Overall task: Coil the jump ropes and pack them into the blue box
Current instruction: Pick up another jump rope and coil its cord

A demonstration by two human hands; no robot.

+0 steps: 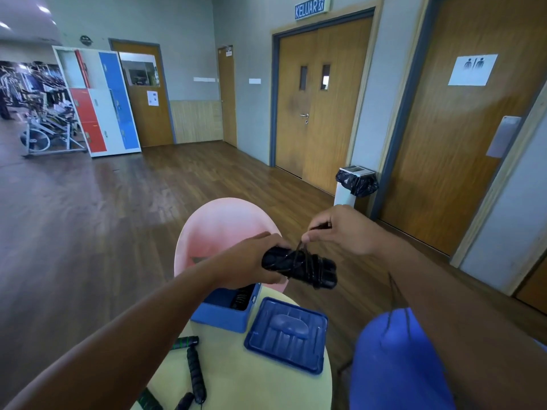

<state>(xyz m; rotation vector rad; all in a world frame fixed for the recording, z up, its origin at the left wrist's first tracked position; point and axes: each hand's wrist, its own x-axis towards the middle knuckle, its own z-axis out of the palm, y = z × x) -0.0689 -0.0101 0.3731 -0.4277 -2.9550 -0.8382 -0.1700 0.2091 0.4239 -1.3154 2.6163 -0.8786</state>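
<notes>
- Left arm (133, 329): I am holding it out bare from the lower left, the forearm running diagonally up toward the centre and the wrist lying nearly straight.
- Left hand (251, 258): I am wrapping its fingers round one end of the jump rope bundle (299, 267), with the back of the hand facing up.
- Right arm (444, 291): I am holding it in from the lower right, the forearm angling up and leftward.
- Right hand (343, 229): I am holding it just above the bundle, thumb and fingertips (306, 238) pinching a loop of cord (299, 249) that rises from it.
- Both hands are sitting close together, not touching.
</notes>
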